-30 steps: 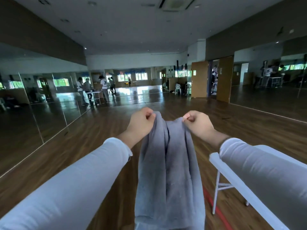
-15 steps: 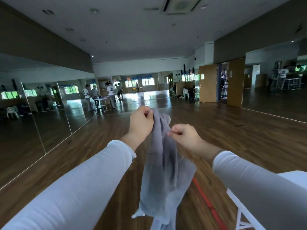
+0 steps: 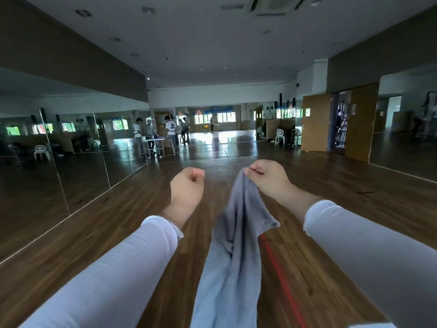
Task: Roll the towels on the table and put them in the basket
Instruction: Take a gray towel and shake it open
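A grey towel [image 3: 233, 261] hangs bunched in front of me, out over the wooden floor. My right hand [image 3: 268, 177] pinches its top edge between thumb and fingers and holds it up. To the left of the towel, my left hand [image 3: 186, 187] is a closed fist, apart from the cloth, with nothing in it. Both arms wear white sleeves. Neither the table nor the basket is in view.
A red line [image 3: 281, 278] runs along the wooden floor below the towel. Mirrors [image 3: 59, 150] line the left wall. Far off, several people stand around a small table [image 3: 156, 139]. White chairs [image 3: 279, 136] and wooden doors [image 3: 316, 123] are at the back right.
My left hand has let go of the towel and moved left as a fist. The towel now hangs from my right hand alone. The white table has left the view.
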